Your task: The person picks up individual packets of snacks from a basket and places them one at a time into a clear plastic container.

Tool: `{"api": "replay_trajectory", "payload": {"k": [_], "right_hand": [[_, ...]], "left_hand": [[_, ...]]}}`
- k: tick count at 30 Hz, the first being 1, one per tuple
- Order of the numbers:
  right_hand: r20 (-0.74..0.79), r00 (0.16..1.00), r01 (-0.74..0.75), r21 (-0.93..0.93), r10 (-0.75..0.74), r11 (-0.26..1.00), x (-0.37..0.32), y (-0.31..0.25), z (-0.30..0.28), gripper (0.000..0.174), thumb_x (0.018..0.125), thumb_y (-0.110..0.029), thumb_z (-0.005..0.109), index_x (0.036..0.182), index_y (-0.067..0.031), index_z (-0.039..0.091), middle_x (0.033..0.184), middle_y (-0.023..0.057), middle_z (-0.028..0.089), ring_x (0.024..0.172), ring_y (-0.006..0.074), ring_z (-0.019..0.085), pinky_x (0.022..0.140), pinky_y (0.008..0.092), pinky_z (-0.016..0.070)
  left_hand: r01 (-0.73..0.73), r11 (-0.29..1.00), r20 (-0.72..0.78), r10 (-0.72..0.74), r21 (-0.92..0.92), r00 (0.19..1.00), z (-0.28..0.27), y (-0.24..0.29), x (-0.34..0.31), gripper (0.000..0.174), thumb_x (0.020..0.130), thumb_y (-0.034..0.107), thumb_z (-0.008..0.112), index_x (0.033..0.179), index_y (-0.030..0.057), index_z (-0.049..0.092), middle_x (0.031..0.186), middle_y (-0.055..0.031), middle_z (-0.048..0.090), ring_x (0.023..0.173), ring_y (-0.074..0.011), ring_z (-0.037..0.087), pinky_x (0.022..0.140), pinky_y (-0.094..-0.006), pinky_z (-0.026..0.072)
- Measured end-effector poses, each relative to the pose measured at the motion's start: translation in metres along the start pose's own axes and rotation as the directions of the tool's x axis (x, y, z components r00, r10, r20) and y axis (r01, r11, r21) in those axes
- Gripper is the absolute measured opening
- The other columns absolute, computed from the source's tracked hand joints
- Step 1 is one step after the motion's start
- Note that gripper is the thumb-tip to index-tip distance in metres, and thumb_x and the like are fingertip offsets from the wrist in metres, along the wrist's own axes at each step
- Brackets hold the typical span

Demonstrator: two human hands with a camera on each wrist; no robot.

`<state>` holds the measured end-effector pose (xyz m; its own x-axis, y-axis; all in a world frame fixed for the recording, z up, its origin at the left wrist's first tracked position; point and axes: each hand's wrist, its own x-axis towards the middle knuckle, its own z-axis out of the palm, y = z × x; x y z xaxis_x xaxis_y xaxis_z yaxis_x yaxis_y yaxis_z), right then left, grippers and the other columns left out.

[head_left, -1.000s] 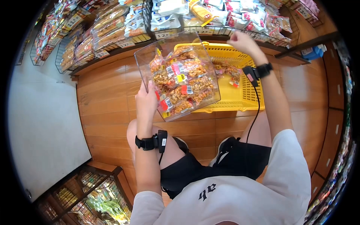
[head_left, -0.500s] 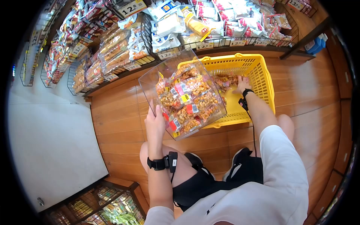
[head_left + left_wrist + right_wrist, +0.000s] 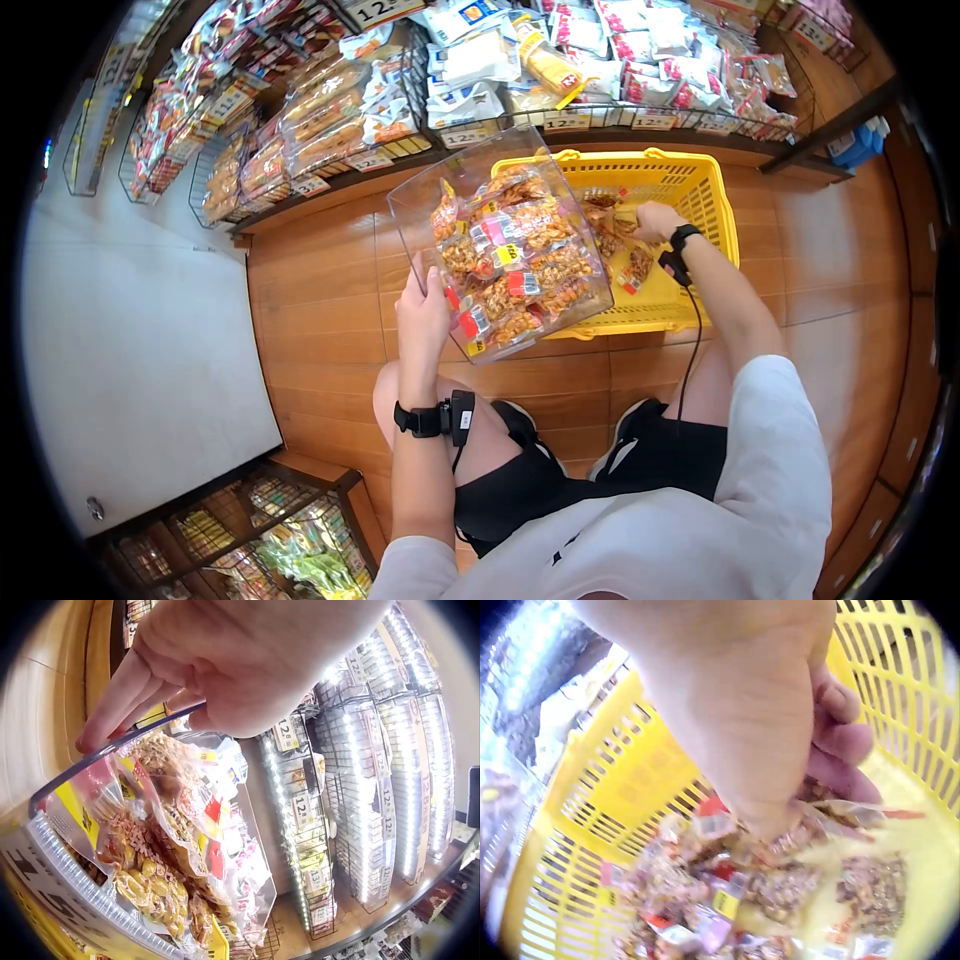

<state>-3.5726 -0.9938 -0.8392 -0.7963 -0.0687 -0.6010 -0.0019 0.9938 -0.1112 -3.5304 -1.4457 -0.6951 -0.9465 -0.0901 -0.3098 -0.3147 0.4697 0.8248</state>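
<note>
A clear plastic bin point(image 3: 412, 200) full of bagged nut snacks point(image 3: 540, 222) is tilted over the left part of a yellow basket point(image 3: 728, 215). My left hand point(image 3: 423, 312) grips the bin's near left edge, thumb and fingers on either side of the wall in the left wrist view. Down inside the basket, my right hand point(image 3: 658, 222) pinches a snack bag point(image 3: 832, 817), its fingers curled round it in the right wrist view. More snack bags point(image 3: 780, 889) lie beneath and beside that hand, and one point(image 3: 636, 270) rests separately on the basket floor.
Wire shelves of packaged bread point(image 3: 325, 115) and white packets point(image 3: 640, 45) run behind the basket. A white panel point(image 3: 140, 360) stands on the left, a low rack point(image 3: 300, 545) at lower left. My knees are near the basket's front; drawers line the right.
My right hand has gone from above the basket's far edge down into it and taken hold of a bag. The view has shifted; the left hand still holds the tilted bin.
</note>
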Motion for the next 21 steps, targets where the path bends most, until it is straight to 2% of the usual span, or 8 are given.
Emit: {"api": "replay_trajectory", "payload": {"k": [4,7,10,15,16,18,19,21], "right_hand": [[-0.118,0.962,0.263,0.166,-0.246,0.950,-0.036,0.006,-0.048,0.028,0.080,-0.023,0.071,0.085,0.0038,0.067,0.080,0.0235,0.069,0.074,0.0360,0.068,0.071,0.0440,0.0551],[-0.273,0.934,0.319,0.341,-0.232,0.884,-0.112,-0.016,-0.110,0.016,0.083,-0.011,0.067,0.084,0.0028,0.059,0.069,0.0156,0.066,0.062,0.0243,0.066,0.060,0.0366,0.0522],[-0.391,0.904,0.341,0.417,-0.172,0.842,-0.185,-0.037,-0.162,0.010,0.084,0.000,0.064,0.085,0.0022,0.054,0.065,0.0111,0.062,0.057,0.0127,0.063,0.053,0.0293,0.0486],[-0.662,0.622,0.476,-0.105,-0.419,0.873,-0.264,-0.126,-0.235,0.013,0.082,0.005,0.066,0.085,-0.0005,0.055,0.067,0.0091,0.060,0.057,0.0191,0.063,0.052,0.0315,0.0477],[-0.664,0.399,0.584,-0.348,-0.633,0.733,-0.253,-0.147,-0.237,0.014,0.080,0.000,0.069,0.084,-0.0035,0.056,0.070,0.0061,0.058,0.058,0.0227,0.062,0.053,0.0346,0.0468],[-0.544,0.177,0.587,-0.610,-0.820,0.532,-0.224,-0.189,-0.234,0.010,0.083,-0.011,0.068,0.087,-0.0077,0.059,0.072,0.0023,0.060,0.057,0.0191,0.060,0.053,0.0342,0.0463],[-0.463,0.181,0.473,-0.733,-0.868,0.489,-0.204,-0.210,-0.223,0.011,0.082,-0.011,0.068,0.087,-0.0082,0.059,0.068,0.0001,0.061,0.060,0.0165,0.063,0.053,0.0330,0.0480],[-0.364,0.237,0.499,-0.749,-0.901,0.435,-0.169,-0.248,-0.212,0.014,0.080,-0.008,0.068,0.081,-0.0064,0.054,0.061,0.0005,0.056,0.052,0.0180,0.058,0.051,0.0334,0.0459]], "left_hand": [[-0.006,1.000,-0.072,0.007,0.026,0.997,0.003,0.006,-0.004,0.051,0.105,0.027,0.050,0.148,0.0006,0.049,0.091,-0.0158,0.073,0.083,-0.0213,0.072,0.078,-0.0365,0.0556],[0.014,1.000,-0.023,-0.014,-0.006,1.000,-0.001,0.031,-0.014,0.052,0.106,0.028,0.050,0.152,0.0058,0.046,0.091,-0.0127,0.070,0.063,-0.0169,0.066,0.056,-0.0323,0.0571],[-0.002,0.999,-0.027,0.004,0.048,1.000,-0.003,0.040,-0.016,0.051,0.105,0.028,0.051,0.150,0.0047,0.049,0.083,-0.0133,0.069,0.062,-0.0171,0.065,0.057,-0.0337,0.0566],[-0.048,0.999,-0.037,0.048,0.018,0.998,-0.002,0.031,-0.012,0.050,0.105,0.028,0.052,0.150,0.0063,0.049,0.074,-0.0111,0.065,0.060,-0.0163,0.063,0.056,-0.0345,0.0554],[-0.051,0.999,-0.035,0.051,0.004,0.998,-0.002,0.033,-0.012,0.050,0.105,0.027,0.052,0.151,0.0068,0.049,0.073,-0.0106,0.065,0.059,-0.0159,0.063,0.056,-0.0344,0.0552],[-0.067,0.997,-0.034,0.068,0.038,0.997,-0.001,0.030,-0.011,0.050,0.105,0.027,0.052,0.150,0.0068,0.049,0.074,-0.0106,0.065,0.058,-0.0153,0.062,0.055,-0.0340,0.0547],[-0.076,0.995,-0.034,0.078,0.057,0.996,-0.001,0.029,-0.011,0.050,0.105,0.027,0.051,0.150,0.0068,0.049,0.074,-0.0105,0.065,0.058,-0.0151,0.062,0.055,-0.0338,0.0545],[-0.030,0.999,-0.013,0.031,0.030,0.999,-0.001,0.037,-0.012,0.049,0.105,0.026,0.051,0.150,0.0068,0.049,0.074,-0.0104,0.065,0.057,-0.0148,0.061,0.054,-0.0337,0.0539]]}}
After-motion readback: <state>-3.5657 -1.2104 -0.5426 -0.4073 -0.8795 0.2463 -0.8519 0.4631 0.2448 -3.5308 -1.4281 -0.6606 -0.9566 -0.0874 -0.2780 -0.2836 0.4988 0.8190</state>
